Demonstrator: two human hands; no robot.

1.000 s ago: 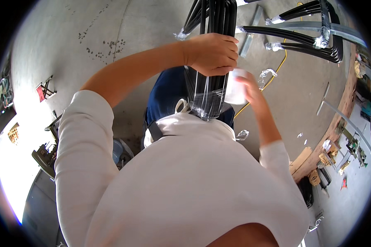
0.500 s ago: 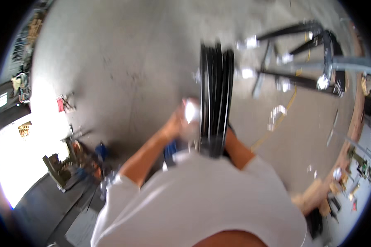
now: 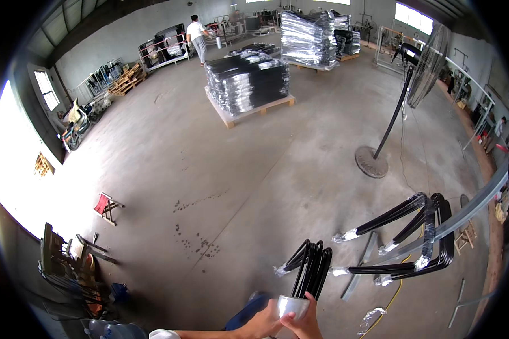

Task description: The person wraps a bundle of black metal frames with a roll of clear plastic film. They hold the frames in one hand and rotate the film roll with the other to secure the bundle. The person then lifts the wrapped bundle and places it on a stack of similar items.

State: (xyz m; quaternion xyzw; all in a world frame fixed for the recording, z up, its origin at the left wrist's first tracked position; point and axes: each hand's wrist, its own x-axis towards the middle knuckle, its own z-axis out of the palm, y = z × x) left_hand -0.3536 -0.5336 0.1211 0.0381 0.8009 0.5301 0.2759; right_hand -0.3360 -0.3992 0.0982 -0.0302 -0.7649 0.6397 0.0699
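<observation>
In the head view, both hands are together on a shiny, pale roll near the floor's lower edge, the left hand gripping its left side and the right hand its right. Just beyond stands a bundle of black bent tubes, its lower end hidden. More black tube bundles, tips wrapped in clear film, hang together by the floor's lower right corner, near a yellow cord.

The grey concrete floor carries dark spots and runs from a bright doorway to the far wall. A film-wrapped stack covers a wooden pallet almost to its edges. A fan stands right of it; another person is beyond. Lettering is too small to read.
</observation>
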